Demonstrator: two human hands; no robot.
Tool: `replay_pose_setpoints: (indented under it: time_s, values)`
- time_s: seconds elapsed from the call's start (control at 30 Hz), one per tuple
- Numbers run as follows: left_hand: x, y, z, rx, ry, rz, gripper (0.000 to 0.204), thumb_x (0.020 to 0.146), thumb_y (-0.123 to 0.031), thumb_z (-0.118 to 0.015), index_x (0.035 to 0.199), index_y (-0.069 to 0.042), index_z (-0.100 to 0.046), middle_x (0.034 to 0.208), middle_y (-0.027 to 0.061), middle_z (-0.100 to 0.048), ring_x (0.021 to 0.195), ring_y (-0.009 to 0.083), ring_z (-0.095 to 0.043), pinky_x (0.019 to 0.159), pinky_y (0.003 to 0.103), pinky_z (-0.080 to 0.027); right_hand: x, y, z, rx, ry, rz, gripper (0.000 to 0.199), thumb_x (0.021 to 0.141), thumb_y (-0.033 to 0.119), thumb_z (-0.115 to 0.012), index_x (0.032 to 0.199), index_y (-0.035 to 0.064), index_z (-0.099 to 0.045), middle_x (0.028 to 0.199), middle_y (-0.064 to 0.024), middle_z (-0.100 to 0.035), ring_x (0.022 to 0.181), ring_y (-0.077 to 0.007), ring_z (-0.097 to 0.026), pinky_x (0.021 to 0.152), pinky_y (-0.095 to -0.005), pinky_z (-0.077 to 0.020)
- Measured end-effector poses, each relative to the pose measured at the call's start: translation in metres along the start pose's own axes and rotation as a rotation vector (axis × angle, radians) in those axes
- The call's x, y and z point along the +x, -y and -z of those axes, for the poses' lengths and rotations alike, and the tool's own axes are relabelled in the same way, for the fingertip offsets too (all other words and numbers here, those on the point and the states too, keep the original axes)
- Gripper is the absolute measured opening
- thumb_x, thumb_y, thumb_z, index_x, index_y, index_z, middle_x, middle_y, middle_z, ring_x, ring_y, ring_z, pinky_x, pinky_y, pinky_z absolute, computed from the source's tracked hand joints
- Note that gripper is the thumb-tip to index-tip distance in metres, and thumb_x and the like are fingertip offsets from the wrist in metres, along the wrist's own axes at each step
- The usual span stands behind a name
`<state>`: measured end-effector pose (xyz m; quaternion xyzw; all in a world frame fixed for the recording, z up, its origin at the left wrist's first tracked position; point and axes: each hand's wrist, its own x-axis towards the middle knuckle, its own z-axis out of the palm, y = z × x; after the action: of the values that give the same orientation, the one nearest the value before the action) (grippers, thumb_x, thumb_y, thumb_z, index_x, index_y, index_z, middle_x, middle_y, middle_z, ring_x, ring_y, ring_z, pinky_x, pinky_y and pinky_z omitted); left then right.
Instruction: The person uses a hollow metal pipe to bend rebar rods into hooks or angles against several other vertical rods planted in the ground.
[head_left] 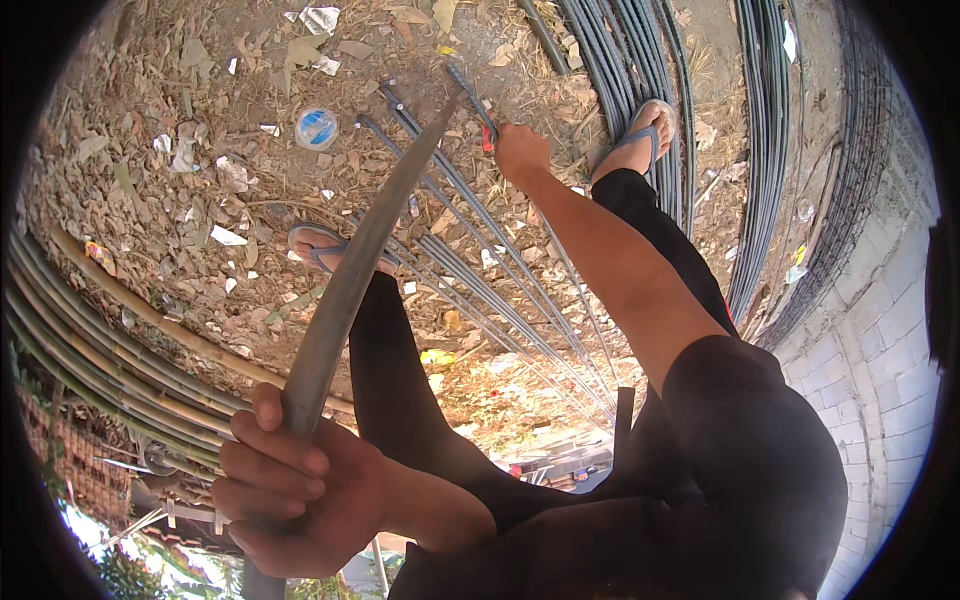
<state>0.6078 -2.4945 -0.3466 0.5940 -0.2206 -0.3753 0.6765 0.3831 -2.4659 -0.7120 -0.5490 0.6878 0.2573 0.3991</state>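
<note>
My left hand (290,485) is closed around the lower end of a long grey metal pipe (350,280), which slants up to the right toward the ends of several thin steel rods (480,270) lying on the ground. My right hand (520,152), arm stretched out, grips a small red-handled tool (487,136) at the far ends of those rods, near the pipe's tip. My legs in black trousers stand on either side of the rods, in blue flip-flops: one foot (318,245) on the left, the other (648,128) on the right.
Bundles of long steel rods (640,50) run along the top right. Bamboo poles (120,340) curve along the left. A white block wall (880,340) stands at the right. The dirt ground holds dry leaves, paper scraps and a round blue-and-white lid (316,127).
</note>
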Motion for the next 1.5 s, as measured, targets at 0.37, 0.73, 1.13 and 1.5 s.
replay_pose_setpoints:
  time_s: [0.37, 0.73, 1.13, 1.5]
  values:
    - [0.039, 0.022, -0.044, 0.081, 0.133, 0.015, 0.043, 0.103, -0.031, -0.043, 0.063, -0.014, -0.042, 0.056, 0.0018, -0.036, 0.060, 0.0195, -0.049, 0.090, 0.049, -0.051, 0.018, -0.026, 0.011, 0.007, 0.004, 0.003, 0.020, 0.092, 0.008, -0.054, 0.105, 0.0042, -0.069, 0.109, -0.0186, -0.070, 0.102, -0.0359, -0.070, 0.084, -0.0446, -0.0572]
    - [0.159, 0.075, -0.153, 0.177, 0.198, -0.174, 0.032, 0.096, -0.024, -0.058, 0.070, -0.010, -0.046, 0.061, 0.0048, -0.041, 0.059, 0.0200, -0.049, 0.080, 0.048, -0.051, 0.016, -0.028, 0.022, -0.042, 0.056, 0.112, 0.020, 0.092, 0.008, -0.055, 0.103, 0.0035, -0.071, 0.110, -0.0196, -0.070, 0.102, -0.0363, -0.070, 0.085, -0.0452, -0.0577]
    - [0.058, 0.032, -0.128, 0.157, 0.168, -0.031, 0.041, 0.098, -0.023, -0.051, 0.061, -0.017, -0.035, 0.054, 0.0011, -0.031, 0.051, 0.0135, -0.036, 0.061, 0.033, -0.041, 0.018, -0.039, 0.004, 0.029, 0.033, 0.137, 0.024, 0.092, 0.009, -0.051, 0.108, 0.0024, -0.068, 0.109, -0.0195, -0.070, 0.101, -0.0371, -0.069, 0.084, -0.0463, -0.0567]
    - [0.099, 0.053, -0.139, 0.213, -0.014, -0.077, 0.041, 0.096, -0.026, -0.056, 0.061, -0.016, -0.038, 0.052, 0.0007, -0.032, 0.048, 0.0143, -0.034, 0.060, 0.033, -0.040, 0.022, -0.034, 0.013, 0.097, 0.114, 0.144, 0.025, 0.091, 0.009, -0.052, 0.109, 0.0035, -0.069, 0.112, -0.0224, -0.069, 0.106, -0.0392, -0.067, 0.089, -0.0484, -0.0542]
